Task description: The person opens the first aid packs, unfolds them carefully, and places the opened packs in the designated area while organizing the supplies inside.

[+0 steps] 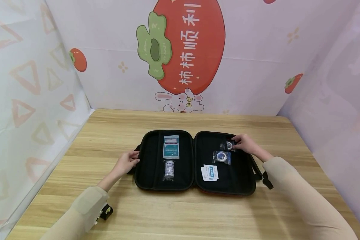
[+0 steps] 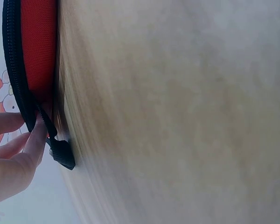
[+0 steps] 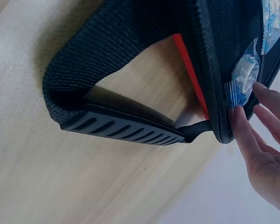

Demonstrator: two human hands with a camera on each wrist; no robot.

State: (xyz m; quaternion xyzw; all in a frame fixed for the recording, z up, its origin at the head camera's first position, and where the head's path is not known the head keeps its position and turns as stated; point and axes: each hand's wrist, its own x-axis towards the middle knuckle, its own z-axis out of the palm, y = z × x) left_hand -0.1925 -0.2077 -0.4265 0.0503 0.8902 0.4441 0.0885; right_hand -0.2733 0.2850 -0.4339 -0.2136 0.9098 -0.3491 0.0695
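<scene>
The upper packet (image 1: 229, 145) inside the unfolded case (image 1: 148, 160) lay partly hidden by the right hand (image 1: 245, 143), which pinched its end; the left hand (image 1: 125, 164) (fingertips partly concealed) gripped the case's edge (image 1: 136, 176).

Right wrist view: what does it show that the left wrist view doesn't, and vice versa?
Only the right wrist view shows the right hand at two clear-wrapped packets in the case, and the black handle. Only the left wrist view shows the left hand at the case's edge, beside a black tab. Both show the case's red fabric and the wooden table.
</scene>
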